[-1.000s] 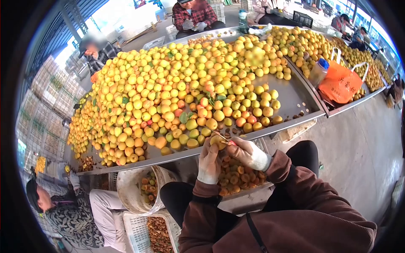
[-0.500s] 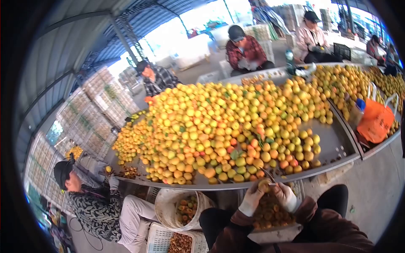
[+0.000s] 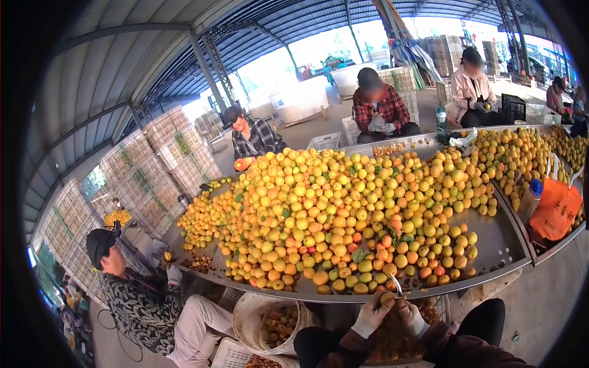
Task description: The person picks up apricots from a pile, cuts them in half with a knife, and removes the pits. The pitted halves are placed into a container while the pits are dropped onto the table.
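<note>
My left hand (image 3: 373,314), in a white glove with bare fingertips, holds a single apricot (image 3: 387,299) near the metal table's front edge. Close beside it on the right, my right hand (image 3: 410,315), gloved the same way, grips a small curved knife (image 3: 396,284) whose thin bright blade points up and left over the edge. A big heap of yellow-orange apricots (image 3: 307,214) covers much of the table just beyond. Below my hands a crate holds cut apricots (image 3: 392,346), partly hidden by my hands and sleeves.
The metal table (image 3: 500,245) has a raised rim. A white bucket (image 3: 242,316) of apricots and a white crate (image 3: 230,356) stand left of my legs. A co-worker (image 3: 132,300) sits at left; others sit across. An orange bag (image 3: 555,208) is at right.
The view has tilted up, so the table and my hands sit lower in it. My hands still hold the apricot and knife; the blade now stands more upright.
</note>
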Demonstrator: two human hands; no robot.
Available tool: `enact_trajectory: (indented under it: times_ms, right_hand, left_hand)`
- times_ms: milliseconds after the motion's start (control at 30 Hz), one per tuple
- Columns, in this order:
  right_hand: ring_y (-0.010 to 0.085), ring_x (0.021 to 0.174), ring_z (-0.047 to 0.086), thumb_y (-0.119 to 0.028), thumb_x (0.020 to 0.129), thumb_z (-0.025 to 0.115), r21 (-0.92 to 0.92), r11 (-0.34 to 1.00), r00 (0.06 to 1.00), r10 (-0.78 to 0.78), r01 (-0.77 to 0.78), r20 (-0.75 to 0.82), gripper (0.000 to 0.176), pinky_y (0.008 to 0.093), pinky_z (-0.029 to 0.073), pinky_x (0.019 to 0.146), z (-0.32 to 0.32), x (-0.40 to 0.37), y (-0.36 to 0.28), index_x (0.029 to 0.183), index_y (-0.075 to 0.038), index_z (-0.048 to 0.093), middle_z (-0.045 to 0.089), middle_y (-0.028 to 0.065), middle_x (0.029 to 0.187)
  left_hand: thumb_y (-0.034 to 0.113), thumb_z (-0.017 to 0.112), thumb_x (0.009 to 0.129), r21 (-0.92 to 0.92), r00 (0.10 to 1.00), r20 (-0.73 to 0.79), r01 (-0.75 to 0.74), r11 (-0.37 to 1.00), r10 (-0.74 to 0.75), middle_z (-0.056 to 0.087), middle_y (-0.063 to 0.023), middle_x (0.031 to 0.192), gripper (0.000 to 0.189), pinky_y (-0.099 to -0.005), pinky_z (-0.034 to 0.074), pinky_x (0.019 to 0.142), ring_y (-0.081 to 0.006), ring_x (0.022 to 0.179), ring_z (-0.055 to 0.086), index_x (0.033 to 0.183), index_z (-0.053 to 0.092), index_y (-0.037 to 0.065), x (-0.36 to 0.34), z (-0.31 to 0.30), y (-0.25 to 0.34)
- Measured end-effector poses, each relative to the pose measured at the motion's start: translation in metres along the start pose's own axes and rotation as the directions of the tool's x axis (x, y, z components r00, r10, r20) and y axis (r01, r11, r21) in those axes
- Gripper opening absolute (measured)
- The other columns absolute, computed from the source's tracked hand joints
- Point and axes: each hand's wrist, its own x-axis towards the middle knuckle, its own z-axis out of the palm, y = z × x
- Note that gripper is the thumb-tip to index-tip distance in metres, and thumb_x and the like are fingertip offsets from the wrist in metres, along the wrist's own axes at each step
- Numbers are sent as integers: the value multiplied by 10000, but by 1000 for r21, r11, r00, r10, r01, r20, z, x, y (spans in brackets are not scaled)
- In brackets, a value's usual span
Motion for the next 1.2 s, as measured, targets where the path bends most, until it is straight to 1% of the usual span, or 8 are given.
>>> enact_trajectory:
  times_ms: [100, 400, 433, 467, 500, 533, 600, 1200]
  right_hand:
    - [104, 949, 567, -295, 1033, 457, 125, 983, 990, -138, 138, -5, 352, 239, 448, 823, -10, 17, 31, 1115, 11, 611, 630, 7, 1016]
    - [445, 709, 621, -282, 948, 549, -801, 477, 890, -433, 362, 144, 298, 487, 498, 585, 1, -7, -78, 1113, -34, 553, 639, 230, 784]
    - [446, 702, 619, -274, 938, 566, -809, 467, 863, -496, 357, 95, 303, 486, 499, 586, -2, 0, -65, 1121, -33, 565, 636, 227, 774]
    - [454, 732, 620, -279, 938, 567, -740, 547, 844, -535, 391, 51, 288, 488, 492, 592, -6, 8, -51, 1079, -28, 574, 627, 235, 766]
    - [405, 684, 615, -288, 948, 562, -639, 681, 885, -466, 357, -2, 282, 442, 486, 606, 1, 4, -60, 1045, -23, 574, 600, 210, 724]
    - [252, 656, 545, -317, 968, 549, -493, 801, 928, -371, 339, 35, 315, 380, 463, 625, 4, -6, -73, 1058, -15, 566, 553, 167, 718]
    - [133, 722, 440, -333, 996, 516, -248, 903, 936, -344, 351, 73, 317, 338, 437, 634, 13, -14, -77, 1013, -18, 554, 519, 133, 745]
    - [144, 754, 558, -386, 994, 495, -442, 882, 987, -146, 163, 71, 419, 315, 482, 680, 9, -32, -82, 1159, -5, 551, 620, 92, 810]
  left_hand:
    - [281, 656, 925, 162, 999, -20, -35, 986, 38, 656, -103, 1041, 423, -309, 491, 861, -204, 986, 633, 1236, 552, 14, 3, -3, 6]
    - [285, 704, 877, 612, 934, -158, -161, 775, 319, 660, -194, 1031, 461, -371, 535, 778, -296, 945, 681, 1228, 561, 24, 3, 2, 31]
    - [254, 700, 879, 400, 950, -205, -140, 906, 237, 666, -185, 1022, 435, -368, 538, 753, -305, 903, 683, 1214, 571, 9, 6, 3, 36]
    - [234, 643, 920, -287, 956, -241, 95, 953, -168, 662, -153, 1098, 401, -335, 531, 805, -271, 963, 662, 1230, 562, -7, 12, 9, -15]
    - [154, 575, 969, -707, 968, -138, 51, 705, -209, 642, -100, 1141, 324, -311, 502, 904, -203, 1056, 610, 1231, 563, -36, 19, 8, -45]
    - [207, 479, 1006, -602, 966, -257, -153, 784, -9, 614, -78, 1186, 346, -322, 474, 957, -192, 1115, 573, 1272, 526, -9, 15, 8, -68]
    - [318, 444, 1023, -707, 993, -10, 79, 703, -122, 613, -69, 1145, 422, -338, 482, 919, -181, 1068, 582, 1303, 510, 9, 9, 0, -6]
    - [441, 486, 996, -732, 984, -12, 111, 673, -175, 558, -123, 1225, 549, -365, 455, 948, -222, 1105, 545, 1344, 438, 19, 13, 23, 24]
